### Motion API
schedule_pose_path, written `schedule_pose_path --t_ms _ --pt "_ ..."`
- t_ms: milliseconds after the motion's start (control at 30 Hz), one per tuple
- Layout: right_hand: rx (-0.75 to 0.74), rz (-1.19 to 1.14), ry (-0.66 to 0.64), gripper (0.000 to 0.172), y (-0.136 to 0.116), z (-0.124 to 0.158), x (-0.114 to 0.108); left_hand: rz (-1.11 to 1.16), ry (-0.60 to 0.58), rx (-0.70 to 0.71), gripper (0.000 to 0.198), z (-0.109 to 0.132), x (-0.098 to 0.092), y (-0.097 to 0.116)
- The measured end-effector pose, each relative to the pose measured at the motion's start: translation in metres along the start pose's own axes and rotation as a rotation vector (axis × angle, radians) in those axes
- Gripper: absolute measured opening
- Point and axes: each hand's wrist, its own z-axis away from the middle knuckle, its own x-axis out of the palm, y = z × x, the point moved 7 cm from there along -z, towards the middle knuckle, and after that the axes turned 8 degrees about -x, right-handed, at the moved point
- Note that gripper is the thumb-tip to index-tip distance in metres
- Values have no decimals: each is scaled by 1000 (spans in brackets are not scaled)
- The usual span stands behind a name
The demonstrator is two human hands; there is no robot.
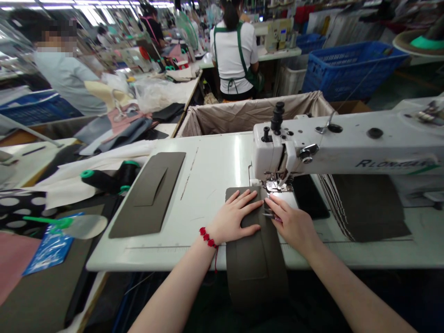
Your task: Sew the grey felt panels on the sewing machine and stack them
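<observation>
A dark olive-grey fabric panel (251,259) with a stitched rectangle lies under the head of a white sewing machine (333,138). Its near end hangs over the table's front edge. My left hand (239,215) rests flat on this panel, fingers spread. At the panel's right edge, just in front of the presser foot (277,186), my right hand (291,222) is closed around small thread snips (268,214); only their metal tips show clearly. The fingertips of both hands are close together near the needle area.
Another grey panel (149,194) with a slit pocket lies on the left of the table. A stack of grey pieces (371,208) and a black flat object (310,196) sit at right. Black thread spools (100,181) lie left. Behind are a cloth-lined bin (222,118) and co-workers.
</observation>
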Motion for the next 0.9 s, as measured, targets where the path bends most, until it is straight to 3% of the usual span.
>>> schedule_pose_path --t_ms 333,567,900 --pt "7 15 2 48 0 0 0 14 24 -3 61 -1 -2 -2" --pt "12 33 6 46 1 0 -1 26 52 79 35 6 -9 4" --pt "7 51 15 46 1 1 0 41 60 96 33 8 -11 6"
